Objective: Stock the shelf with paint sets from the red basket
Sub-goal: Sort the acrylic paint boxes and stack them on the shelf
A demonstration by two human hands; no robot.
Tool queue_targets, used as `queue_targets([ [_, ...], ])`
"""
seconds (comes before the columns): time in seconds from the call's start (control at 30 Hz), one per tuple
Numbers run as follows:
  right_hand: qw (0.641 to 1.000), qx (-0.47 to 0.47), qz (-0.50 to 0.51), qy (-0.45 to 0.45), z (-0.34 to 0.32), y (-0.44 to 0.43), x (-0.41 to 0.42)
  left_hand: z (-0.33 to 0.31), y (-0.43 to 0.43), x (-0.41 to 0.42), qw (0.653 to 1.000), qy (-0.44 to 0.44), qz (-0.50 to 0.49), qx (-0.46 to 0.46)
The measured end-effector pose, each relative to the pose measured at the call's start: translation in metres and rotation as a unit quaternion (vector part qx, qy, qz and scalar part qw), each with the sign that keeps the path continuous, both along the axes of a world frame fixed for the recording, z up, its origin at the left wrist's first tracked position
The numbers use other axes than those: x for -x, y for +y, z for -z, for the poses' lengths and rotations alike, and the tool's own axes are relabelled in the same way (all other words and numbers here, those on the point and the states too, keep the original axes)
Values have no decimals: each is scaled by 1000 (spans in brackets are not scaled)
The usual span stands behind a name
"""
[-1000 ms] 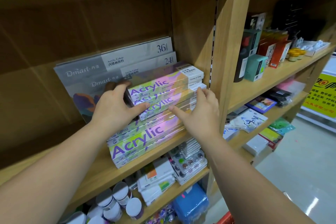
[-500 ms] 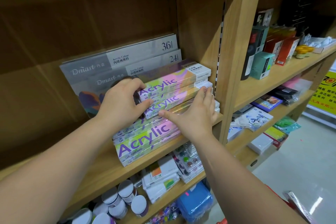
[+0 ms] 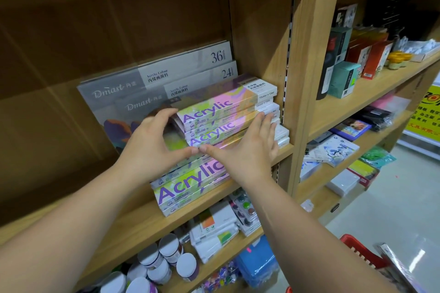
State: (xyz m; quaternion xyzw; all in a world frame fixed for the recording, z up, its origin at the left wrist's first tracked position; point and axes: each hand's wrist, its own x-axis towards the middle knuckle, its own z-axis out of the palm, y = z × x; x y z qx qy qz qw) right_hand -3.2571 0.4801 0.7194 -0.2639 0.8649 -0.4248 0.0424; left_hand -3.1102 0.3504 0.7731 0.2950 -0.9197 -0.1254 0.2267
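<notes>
Fingers (image 3: pixel 164 113) of the left hand (image 3: pixel 147 150) curl round the end of the Acrylic paint sets (image 3: pixel 214 112), right hand (image 3: pixel 247 150) pressing flat, so that stack's basically parked on the shelf (image 3: pixel 133 226) at 12 o'clock; red basket (image 3: pixel 357 252) at 5 o'clock probably has more.

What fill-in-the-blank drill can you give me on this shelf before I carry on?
1. The left hand and right hand touch paint boxes printed ____.
2. The grey Dmast sets behind them are numbered 36 and ____.
3. The basket at lower right is coloured ____.
Missing: Acrylic; 24; red.
</notes>
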Motion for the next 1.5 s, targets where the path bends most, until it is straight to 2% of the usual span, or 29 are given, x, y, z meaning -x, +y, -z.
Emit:
queue_targets([
  [0.27, 1000, 17, 2, -4, 4, 4, 12, 5, -1, 4, 988, 49, 11, -147],
  [0.5, 1000, 16, 13, -20, 8, 8, 27, 1, -2, 14, 975, 64, 38, -209],
  [0.67, 999, 20, 20, -22, 5, 8, 30, 0, -7, 16, 971, 64, 19, -229],
  [0.83, 999, 35, 6, 2, 8, 9, 25, -5, -5, 11, 973, 57, -68, -213],
  [1.13, 1000, 25, -3, 3, 7, 10, 34, 0, 8, 20, 949, 103, -3, -298],
  [1.23, 999, 41, -5, -4, 5, 11, 32, -2, 6, 19, 959, 97, -13, -268],
  [1.37, 999, 45, -8, -6, 6, 10, 29, -8, 9, 15, 979, 98, -55, -168],
  [1.5, 999, 49, -17, -3, 11, 12, 31, -8, 19, 15, 993, 84, -35, -70],
])
